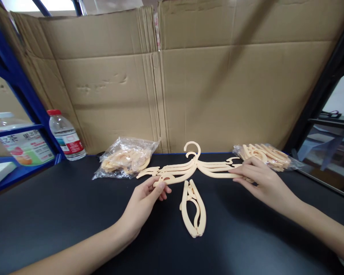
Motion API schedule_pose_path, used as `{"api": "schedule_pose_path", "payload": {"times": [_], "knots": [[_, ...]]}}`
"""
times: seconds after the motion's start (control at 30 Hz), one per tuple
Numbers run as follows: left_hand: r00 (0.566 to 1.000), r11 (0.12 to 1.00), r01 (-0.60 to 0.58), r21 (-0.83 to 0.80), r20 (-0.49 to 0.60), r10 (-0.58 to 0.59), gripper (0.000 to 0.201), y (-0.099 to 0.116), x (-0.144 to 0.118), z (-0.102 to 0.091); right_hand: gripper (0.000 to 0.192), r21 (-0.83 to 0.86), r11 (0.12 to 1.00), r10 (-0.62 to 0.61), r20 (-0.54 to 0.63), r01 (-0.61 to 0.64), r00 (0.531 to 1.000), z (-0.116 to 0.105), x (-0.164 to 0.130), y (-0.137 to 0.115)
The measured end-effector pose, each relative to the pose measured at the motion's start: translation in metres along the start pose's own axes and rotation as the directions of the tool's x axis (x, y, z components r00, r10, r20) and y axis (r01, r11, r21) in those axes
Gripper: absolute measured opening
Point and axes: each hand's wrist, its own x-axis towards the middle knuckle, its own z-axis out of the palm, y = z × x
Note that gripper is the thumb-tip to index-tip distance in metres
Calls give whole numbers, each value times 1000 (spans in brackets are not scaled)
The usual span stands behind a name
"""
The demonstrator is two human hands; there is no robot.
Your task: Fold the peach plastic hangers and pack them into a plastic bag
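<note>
Cream-coloured folding clothes hangers lie on the black tabletop. One unfolded hanger is pinched at its left arm end by my left hand, thumb on top. My right hand pinches the right arm of the same hanger, fingers closed over its end. Just behind it lie more unfolded hangers, their arms spread and hooks pointing away from me; overlap hides how many. A folded hanger rests between my forearms, closer to me.
A clear plastic bag of hangers lies at the back left, another bag at the back right. A red-capped water bottle stands by the blue rack. Tall cardboard walls the back of the black table.
</note>
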Motion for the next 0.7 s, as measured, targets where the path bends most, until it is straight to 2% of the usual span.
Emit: {"api": "schedule_pose_path", "payload": {"times": [0.23,0.47,0.6,0.7], "knots": [[1000,998,20,-60,24,-19,24,1,-1,1,21,-265,956,95,-119,-124,988,-4,-8,-2],[999,996,16,-83,49,-11,23,-2,1,-1,23,-419,901,44,-168,-111,985,-6,-6,-8],[998,995,24,-92,52,-19,23,-2,1,-1,20,-405,909,-2,-227,-92,974,-5,-4,-8],[998,995,28,-91,57,-23,23,-1,1,-1,17,-296,954,-39,-274,-46,961,-4,-2,-8]]}}
